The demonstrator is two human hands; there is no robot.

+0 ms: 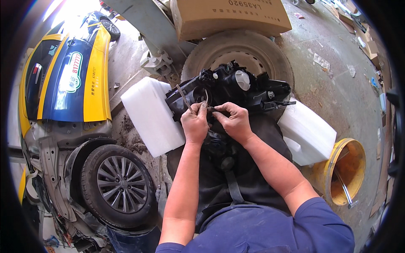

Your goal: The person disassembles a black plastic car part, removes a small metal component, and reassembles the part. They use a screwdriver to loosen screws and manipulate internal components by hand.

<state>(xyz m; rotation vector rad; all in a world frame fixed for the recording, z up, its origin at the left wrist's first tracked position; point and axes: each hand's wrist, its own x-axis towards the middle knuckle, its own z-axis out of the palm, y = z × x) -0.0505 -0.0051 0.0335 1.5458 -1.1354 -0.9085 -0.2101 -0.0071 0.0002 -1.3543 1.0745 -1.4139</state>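
Observation:
A black car headlight assembly (257, 93), its back side up, lies across in front of me with a round white cap (242, 80) on it. My left hand (195, 125) is closed at its near left edge, fingertips pinched together. A thin metal rod (184, 98) sticks up out of that grip. My right hand (234, 122) is closed too, thumb and forefinger pinching right beside the left fingertips. A small dark piece shows between the two hands, too small to name. A short pale wire (206, 95) stands up just above the left fingertips.
White foam blocks (152, 116) (307, 130) stand at both ends of the headlight. Behind it lies a tire on its rim (236, 48), with a cardboard box (232, 19) beyond. A yellow bucket (358, 168) holding a metal tool is at right; a partly dismantled blue-and-yellow car (63, 92) is left.

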